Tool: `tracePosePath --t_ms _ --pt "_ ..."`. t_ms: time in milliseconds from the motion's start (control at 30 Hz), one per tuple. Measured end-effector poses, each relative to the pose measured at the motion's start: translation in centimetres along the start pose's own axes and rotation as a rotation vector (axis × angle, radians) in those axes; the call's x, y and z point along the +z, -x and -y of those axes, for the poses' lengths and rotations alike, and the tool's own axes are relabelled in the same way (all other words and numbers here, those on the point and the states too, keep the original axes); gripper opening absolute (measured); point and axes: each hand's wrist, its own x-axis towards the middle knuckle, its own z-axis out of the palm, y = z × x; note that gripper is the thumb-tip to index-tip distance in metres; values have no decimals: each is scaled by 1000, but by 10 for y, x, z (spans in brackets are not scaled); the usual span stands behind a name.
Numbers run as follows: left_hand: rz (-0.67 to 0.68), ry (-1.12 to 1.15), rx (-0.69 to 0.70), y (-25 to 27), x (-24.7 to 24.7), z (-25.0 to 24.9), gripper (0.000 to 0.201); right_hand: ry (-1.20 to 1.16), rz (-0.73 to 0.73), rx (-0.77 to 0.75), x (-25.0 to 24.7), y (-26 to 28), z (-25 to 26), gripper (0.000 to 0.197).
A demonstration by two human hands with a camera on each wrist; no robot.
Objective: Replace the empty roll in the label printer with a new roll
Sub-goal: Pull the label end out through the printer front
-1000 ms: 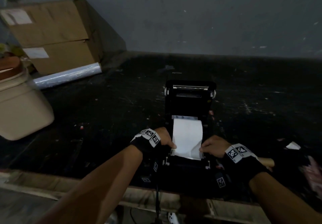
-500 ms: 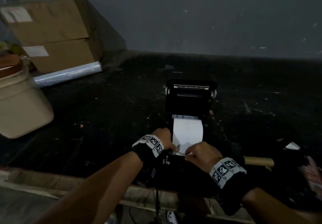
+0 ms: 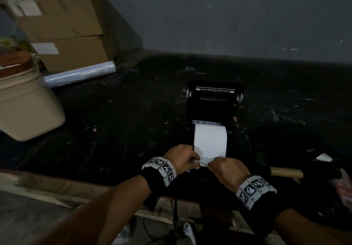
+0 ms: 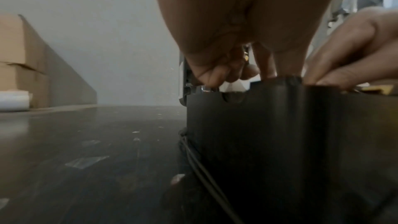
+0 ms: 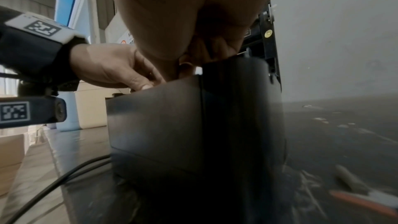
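The black label printer (image 3: pixel 211 111) stands on the dark table with its lid raised. A white label roll (image 3: pixel 210 140) sits in its bay, its paper drawn toward the front edge. My left hand (image 3: pixel 181 159) and right hand (image 3: pixel 226 166) meet at that front edge, and each pinches the paper's loose end (image 3: pixel 202 162). In the left wrist view my left hand's fingers (image 4: pixel 217 74) curl down onto the printer's top edge (image 4: pixel 280 81). The right wrist view has my right hand (image 5: pixel 200 52) curled over the printer body (image 5: pixel 193 117). A brown cardboard core (image 3: pixel 285 172) lies to the right.
Stacked cardboard boxes (image 3: pixel 62 29) and a roll of clear film (image 3: pixel 80 76) lie at the back left. A beige bin (image 3: pixel 24 103) stands at the left. A cable (image 4: pixel 206 176) runs from the printer. A paper scrap (image 3: pixel 323 157) lies at the right.
My right hand has moved left from the paper's right edge to its lower left corner, meeting the left hand. The paper's end is now crumpled between both hands.
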Motion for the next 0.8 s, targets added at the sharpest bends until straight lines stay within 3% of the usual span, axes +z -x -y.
tracePosePath --t_ms 200,400,800 --pt "-20 -187 113 5 3 -7 32 -29 -2 -9 -5 5 1 44" --pt "11 -286 184 9 3 -12 32 -79 -17 47 -7 8 4 31" --pt "-39 -106 148 24 2 -8 24 -151 -34 67 -13 28 2 29"
